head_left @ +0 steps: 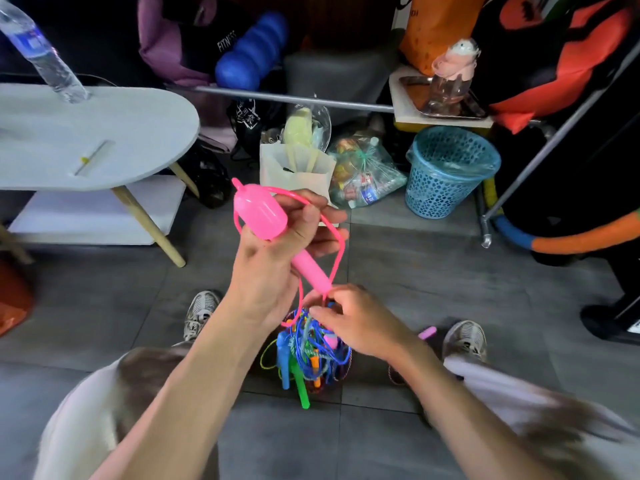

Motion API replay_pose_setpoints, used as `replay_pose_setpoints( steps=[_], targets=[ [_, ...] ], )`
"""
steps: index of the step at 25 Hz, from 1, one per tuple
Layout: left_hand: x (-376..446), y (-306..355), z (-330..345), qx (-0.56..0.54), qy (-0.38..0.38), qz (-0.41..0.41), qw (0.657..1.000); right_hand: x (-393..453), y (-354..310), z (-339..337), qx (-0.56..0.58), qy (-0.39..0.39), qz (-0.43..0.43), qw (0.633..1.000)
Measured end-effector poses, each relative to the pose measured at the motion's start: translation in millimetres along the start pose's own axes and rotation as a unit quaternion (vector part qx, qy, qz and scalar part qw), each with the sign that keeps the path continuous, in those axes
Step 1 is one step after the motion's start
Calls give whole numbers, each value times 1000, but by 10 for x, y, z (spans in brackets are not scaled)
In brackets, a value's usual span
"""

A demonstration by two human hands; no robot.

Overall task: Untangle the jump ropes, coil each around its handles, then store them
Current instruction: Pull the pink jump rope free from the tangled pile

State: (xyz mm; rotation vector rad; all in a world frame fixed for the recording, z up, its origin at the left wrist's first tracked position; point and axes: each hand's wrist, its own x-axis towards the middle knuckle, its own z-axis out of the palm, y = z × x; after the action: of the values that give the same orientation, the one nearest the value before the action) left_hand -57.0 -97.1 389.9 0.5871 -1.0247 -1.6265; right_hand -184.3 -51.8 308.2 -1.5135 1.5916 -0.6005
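Note:
My left hand is shut on a pink jump rope handle with a bulbous top, held up over the floor. Its thin pink cord loops past my fingers and runs down to my right hand, which pinches the cord just below the handle's lower end. Under my right hand a tangle of jump ropes lies on the floor between my feet, with blue, green and orange handles and cords mixed together. Another pink handle lies by my right shoe.
A grey oval table with a water bottle stands at the left. A blue mesh basket, a paper bag and a clear plastic bag sit ahead. A metal rack stands at the right.

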Motion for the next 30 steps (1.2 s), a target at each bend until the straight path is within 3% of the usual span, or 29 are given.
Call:
replay_pose_setpoints(
  steps=[3, 7, 8, 11, 12, 14, 16, 19, 21, 24, 25, 28, 30],
  targets=[
    [68, -9, -76, -26, 19, -57, 998, 56, 35, 20, 29, 88, 2, 996],
    [18, -117, -59, 162, -68, -127, 976, 59, -129, -274, 230, 194, -46, 953],
    [-12, -140, -32, 176, -74, -130, 973, 34, -199, -318, 258, 202, -62, 943],
    [-12, -257, -85, 238, 6, -132, 962, -44, -366, -449, 336, 209, -84, 915],
    [-15, -316, -129, 295, -7, -146, 944, -63, -404, -502, 373, 208, -84, 900],
    [-80, -410, -147, 365, -108, -187, 906, -77, -442, -578, 453, 197, -100, 864],
    [-141, -490, -94, 407, -157, -151, 887, -84, -451, -636, 520, 187, -128, 824],
    [-61, -540, -63, 396, -77, -64, 913, -84, -378, -737, 575, 158, -140, 790],
    [-18, -500, -32, 283, -27, -79, 955, -61, -294, -756, 522, 135, -100, 836],
    [-29, -365, 69, 135, -7, -75, 988, -32, -73, -591, 304, 99, -15, 947],
    [-20, -308, 81, 95, 4, -67, 993, -21, -1, -514, 240, 71, -11, 968],
    [42, -124, 48, 13, 38, -64, 997, -37, 90, -418, 191, 2, -1, 982],
    [51, -45, 26, 3, 34, -68, 997, -53, 78, -425, 119, 16, -19, 993]
  ],
)
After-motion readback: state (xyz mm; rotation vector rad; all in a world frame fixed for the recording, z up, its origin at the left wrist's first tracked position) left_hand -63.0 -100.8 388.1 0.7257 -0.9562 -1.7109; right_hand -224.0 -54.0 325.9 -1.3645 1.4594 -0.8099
